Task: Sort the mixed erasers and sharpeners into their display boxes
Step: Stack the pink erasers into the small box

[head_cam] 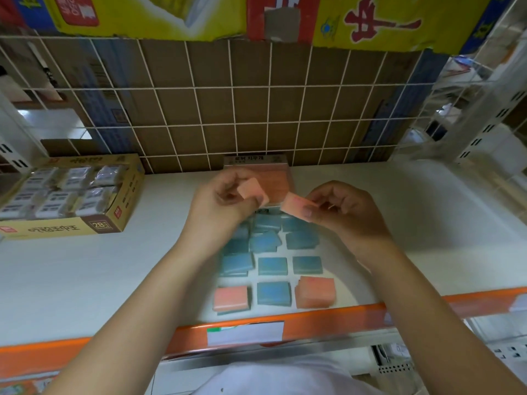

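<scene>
Fingers of the left hand (pixel 225 201) are curled round a pink eraser (pixel 252 192), pinching it between thumb and fingertips above the white shelf (pixel 85 266). Just beside it, the right hand (pixel 342 212) pinches a second pink eraser (pixel 293 206) by one end, thumb on top, so that the piece tilts toward the left hand. Both hands hang over a loose spread of erasers lying on the shelf: a cluster of blue erasers (pixel 269 252) in rough rows, with a pink one at the near left corner (pixel 230 299) and another pink one at the near right corner (pixel 315 292). Behind the hands, against the wire grid (pixel 256 109), stands a small display box of pink erasers (pixel 275 181), partly hidden by the fingers. Well off to the left sits a larger cardboard box (pixel 71 192) of wrapped white erasers. An orange strip (pixel 313 323) runs along the shelf's front edge.
</scene>
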Tool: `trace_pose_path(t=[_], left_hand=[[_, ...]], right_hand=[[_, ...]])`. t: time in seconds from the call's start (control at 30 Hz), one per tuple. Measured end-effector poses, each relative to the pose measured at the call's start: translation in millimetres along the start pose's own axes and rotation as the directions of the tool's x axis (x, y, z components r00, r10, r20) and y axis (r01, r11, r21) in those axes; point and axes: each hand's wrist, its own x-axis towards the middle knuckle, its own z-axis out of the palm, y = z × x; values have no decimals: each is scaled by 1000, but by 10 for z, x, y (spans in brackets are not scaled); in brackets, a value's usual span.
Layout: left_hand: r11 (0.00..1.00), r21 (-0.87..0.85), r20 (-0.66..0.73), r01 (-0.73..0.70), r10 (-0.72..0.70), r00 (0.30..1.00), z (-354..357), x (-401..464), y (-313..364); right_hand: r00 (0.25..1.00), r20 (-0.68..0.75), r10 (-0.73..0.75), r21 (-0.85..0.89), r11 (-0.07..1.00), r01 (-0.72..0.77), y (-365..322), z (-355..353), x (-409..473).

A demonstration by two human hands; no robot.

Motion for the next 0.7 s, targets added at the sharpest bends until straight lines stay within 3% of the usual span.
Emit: trace_pose_path(t=[0.2, 0.37, 0.53, 0.7], left_hand=[[980, 194, -60, 48, -37, 998, 173, 467, -133], [905, 426, 64, 7, -38, 997, 349, 654, -379], [869, 486, 109, 87, -160, 981, 363, 641, -649], [852, 513, 82, 103, -168, 982, 331, 662, -696]], right_hand=[[998, -69, 6, -37, 999, -8, 147, -40, 178], [995, -100, 31, -16, 999, -32, 282, -50, 218], [990, -123, 75, -72, 994, -84, 341, -95, 210], [985, -129, 115, -64, 990, -124, 375, -107, 211]])
